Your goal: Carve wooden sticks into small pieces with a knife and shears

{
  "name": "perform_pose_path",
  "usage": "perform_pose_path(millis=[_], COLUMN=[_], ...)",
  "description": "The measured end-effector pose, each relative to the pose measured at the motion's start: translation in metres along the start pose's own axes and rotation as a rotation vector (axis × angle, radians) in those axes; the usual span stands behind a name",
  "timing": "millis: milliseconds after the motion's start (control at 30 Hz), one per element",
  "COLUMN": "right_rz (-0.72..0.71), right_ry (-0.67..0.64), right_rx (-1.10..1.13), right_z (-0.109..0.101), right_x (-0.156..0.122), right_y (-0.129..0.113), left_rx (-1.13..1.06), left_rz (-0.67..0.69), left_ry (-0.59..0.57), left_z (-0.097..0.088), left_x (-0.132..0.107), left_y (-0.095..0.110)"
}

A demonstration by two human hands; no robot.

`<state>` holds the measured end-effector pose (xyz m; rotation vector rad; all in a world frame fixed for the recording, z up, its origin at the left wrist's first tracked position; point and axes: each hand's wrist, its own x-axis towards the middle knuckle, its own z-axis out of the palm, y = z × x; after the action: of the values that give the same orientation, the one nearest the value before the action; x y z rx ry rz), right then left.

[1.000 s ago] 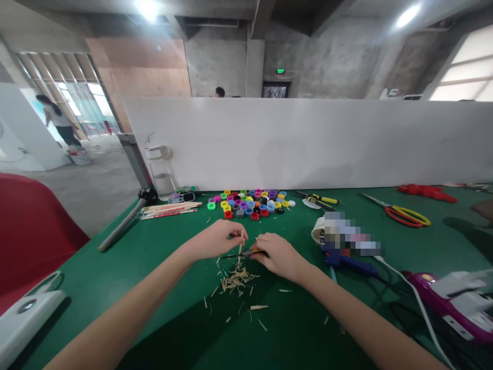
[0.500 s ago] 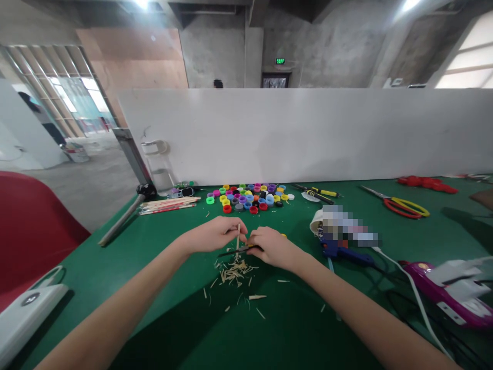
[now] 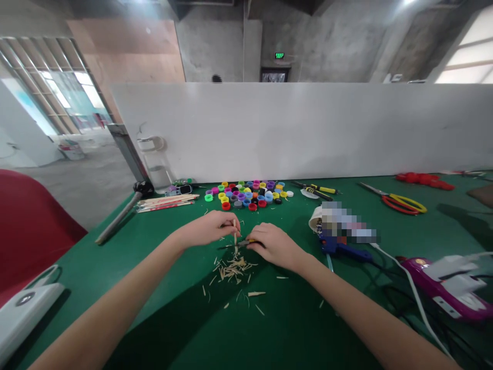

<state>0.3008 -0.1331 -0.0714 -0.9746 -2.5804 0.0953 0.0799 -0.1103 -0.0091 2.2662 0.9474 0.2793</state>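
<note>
My left hand pinches a thin wooden stick and holds it upright on the green table. My right hand is closed on a small knife with a dark blade that lies across the stick near its lower end. Just below both hands is a heap of pale wood shavings, with loose slivers scattered nearer to me.
Coloured bottle caps and a bundle of wooden sticks lie farther back by the white partition. A blue glue gun, screwdrivers, scissors and a purple device are to the right. A red chair stands at left.
Both hands keep their grip and stay together over the shavings; the stick sits slightly lower in my left hand. The camera has tilted down a little, and a person at far left has left view.
</note>
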Motion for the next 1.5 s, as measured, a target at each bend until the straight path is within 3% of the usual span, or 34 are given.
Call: perform_pose_path(millis=[100,333,467,633,800,1133,1333,1500], right_rz=[0.013,-0.006,-0.014,-0.025,-0.027,0.05,0.014,0.02], right_ry=[0.032,-0.035,-0.07,-0.11,-0.129,0.019,-0.062,-0.119], right_rx=[0.018,0.01,-0.032,-0.137,-0.116,-0.107,-0.044,-0.138], right_z=[-0.003,-0.001,0.003,0.009,0.006,0.005,0.004,0.008], right_x=[-0.003,0.002,0.002,0.0,-0.001,-0.006,0.003,0.002], right_y=[0.003,0.008,0.008,0.007,0.006,0.005,0.01,0.009], left_rx=[-0.007,-0.059,0.015,0.12,0.12,0.174,0.124,0.021], left_rz=[0.005,0.001,0.017,-0.01,-0.051,-0.093,-0.105,-0.162], left_ry=[0.003,0.045,0.06,0.176,0.187,0.238,0.253,0.266], left_z=[0.001,0.006,0.008,0.012,0.013,0.018,0.017,0.022], left_x=[0.001,0.004,0.005,0.008,0.009,0.01,0.01,0.008], left_y=[-0.001,-0.004,-0.004,-0.001,-0.003,-0.001,-0.006,0.001])
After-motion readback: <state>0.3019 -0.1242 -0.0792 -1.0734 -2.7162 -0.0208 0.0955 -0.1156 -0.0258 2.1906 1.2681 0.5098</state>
